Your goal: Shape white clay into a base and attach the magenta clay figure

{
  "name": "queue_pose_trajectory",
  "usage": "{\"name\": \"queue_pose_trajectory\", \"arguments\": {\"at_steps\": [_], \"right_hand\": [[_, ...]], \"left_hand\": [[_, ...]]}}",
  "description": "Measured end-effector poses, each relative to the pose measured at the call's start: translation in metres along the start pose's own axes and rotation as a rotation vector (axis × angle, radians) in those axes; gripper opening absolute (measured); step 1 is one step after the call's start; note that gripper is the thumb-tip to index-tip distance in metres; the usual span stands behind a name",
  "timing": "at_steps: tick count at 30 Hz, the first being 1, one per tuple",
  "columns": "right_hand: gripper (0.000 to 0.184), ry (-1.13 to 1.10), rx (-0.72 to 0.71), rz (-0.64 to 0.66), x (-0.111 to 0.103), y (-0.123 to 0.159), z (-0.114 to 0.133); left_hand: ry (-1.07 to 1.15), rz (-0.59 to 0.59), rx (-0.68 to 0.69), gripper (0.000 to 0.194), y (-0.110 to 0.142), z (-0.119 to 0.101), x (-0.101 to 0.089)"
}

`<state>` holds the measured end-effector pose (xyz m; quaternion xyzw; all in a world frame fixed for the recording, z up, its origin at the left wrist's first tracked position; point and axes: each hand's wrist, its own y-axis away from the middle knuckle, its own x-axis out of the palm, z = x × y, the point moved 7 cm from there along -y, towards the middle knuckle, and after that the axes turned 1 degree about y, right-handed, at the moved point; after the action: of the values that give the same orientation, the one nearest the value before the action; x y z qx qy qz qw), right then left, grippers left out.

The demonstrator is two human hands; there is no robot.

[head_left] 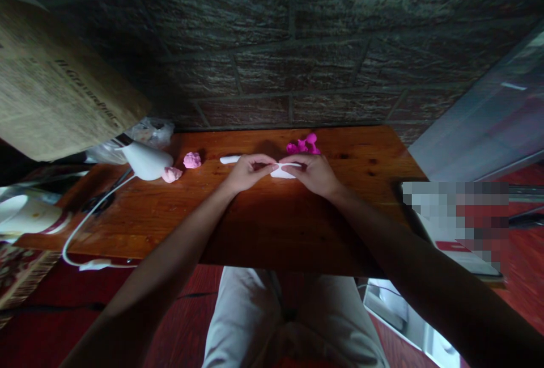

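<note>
A small, flat white piece [279, 173] is pinched between my two hands over the middle of the wooden table. My left hand [251, 172] grips its left edge with thumb and fingers together. On the other side, my right hand [313, 173] pinches the right part, covering some of it. Just left of my left hand lies a white stick-like piece [229, 159], its right end hidden behind the hand. Bright magenta shapes [302, 144] lie behind my right hand, partly covered by it. Two pale pink, crumpled-looking lumps, one rear [192, 160] and one front [171, 174], sit farther left.
A white lamp base [148, 161] with a paper-like printed shade [63, 79] stands at the left, its white cable [70, 237] hanging over the front edge. A paper cup [28, 215] is at far left. A stone-patterned wall [263, 45] backs the wooden table [263, 232].
</note>
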<state>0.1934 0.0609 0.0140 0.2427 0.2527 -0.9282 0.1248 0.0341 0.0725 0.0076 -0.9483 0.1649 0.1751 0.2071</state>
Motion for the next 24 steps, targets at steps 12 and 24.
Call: {"name": "queue_pose_trajectory", "arguments": {"at_steps": [12, 24], "right_hand": [[0.016, -0.068, 0.027, -0.011, 0.0, 0.0, -0.001], [0.017, -0.086, 0.061, -0.001, 0.001, 0.001, -0.007]], "left_hand": [[-0.106, 0.015, 0.058, 0.029, 0.0, -0.008, 0.002], [-0.116, 0.093, 0.022, 0.03, 0.001, 0.006, -0.003]]}}
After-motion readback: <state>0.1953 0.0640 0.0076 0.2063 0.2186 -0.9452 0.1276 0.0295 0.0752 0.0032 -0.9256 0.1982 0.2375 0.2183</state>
